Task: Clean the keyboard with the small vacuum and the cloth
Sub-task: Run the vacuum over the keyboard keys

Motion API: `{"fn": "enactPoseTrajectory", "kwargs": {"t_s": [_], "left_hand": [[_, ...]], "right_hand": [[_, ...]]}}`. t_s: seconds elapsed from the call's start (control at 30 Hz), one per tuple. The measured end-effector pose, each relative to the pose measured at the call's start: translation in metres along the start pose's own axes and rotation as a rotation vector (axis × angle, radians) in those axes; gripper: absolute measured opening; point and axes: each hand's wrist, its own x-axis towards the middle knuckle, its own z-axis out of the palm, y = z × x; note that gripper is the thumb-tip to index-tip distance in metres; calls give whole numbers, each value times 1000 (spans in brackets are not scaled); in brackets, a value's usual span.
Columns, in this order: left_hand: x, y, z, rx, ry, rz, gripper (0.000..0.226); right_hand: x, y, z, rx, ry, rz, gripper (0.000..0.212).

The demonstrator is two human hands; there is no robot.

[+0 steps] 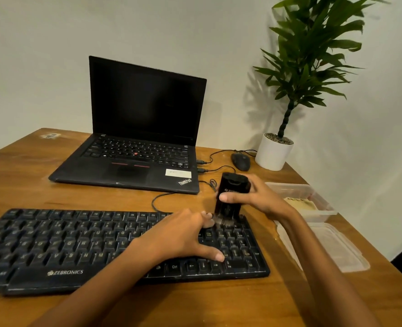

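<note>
A black, dusty keyboard (77, 244) lies across the front of the wooden table. My right hand (256, 197) grips a small black vacuum (230, 192), held upright with its brush end on the keyboard's top right corner. My left hand (183, 237) rests flat on the keys just left of the number pad, fingers spread, thumb near the arrow keys. A yellowish cloth (301, 204) lies inside a clear plastic box at the right.
An open black laptop (134, 159) stands behind the keyboard, with cables running from its right side. A black mouse (240, 161) and a white potted plant (274, 153) sit at the back right. The clear box (313, 192) and its lid (332, 251) lie near the table's right edge.
</note>
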Motion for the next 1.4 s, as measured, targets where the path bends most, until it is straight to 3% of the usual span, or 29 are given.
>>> {"fn": "enactPoseTrajectory", "kwargs": {"t_s": [0.1, 0.3, 0.4, 0.57, 0.63, 0.7, 0.8, 0.93, 1.0, 1.2, 1.27, 1.4], "left_hand": [[0, 1, -1, 10, -1, 2, 90], [0, 2, -1, -5, 3, -9, 91], [0, 4, -3, 5, 9, -7, 91], [-2, 6, -5, -16, 6, 0, 84], [-2, 5, -3, -31, 3, -5, 86], [-1, 3, -2, -44, 5, -10, 89], [0, 3, -1, -39, 5, -11, 91], [-2, 6, -3, -37, 6, -5, 87], [-3, 7, -4, -44, 6, -3, 85], [-1, 3, -2, -50, 14, 9, 89], [0, 1, 0, -39, 8, -1, 91], [0, 0, 2, -46, 24, 1, 92]], "right_hand": [[3, 5, -2, -68, 115, -13, 41], [-9, 2, -18, -116, 23, 113, 37], [-6, -14, -32, -272, 33, 44, 37], [-3, -17, 6, -199, -14, -74, 46], [-13, -6, -2, -170, -16, 5, 52], [-23, 1, -23, -172, -17, 113, 44], [-30, 7, -44, -442, -56, 168, 37], [-23, -13, -17, -165, 59, -5, 51], [-16, -17, -1, -145, 52, -52, 52], [-31, -6, -30, -296, -69, 145, 26], [-39, -1, -43, -330, -50, 157, 28], [-35, -4, -27, -63, -8, 18, 46]]}}
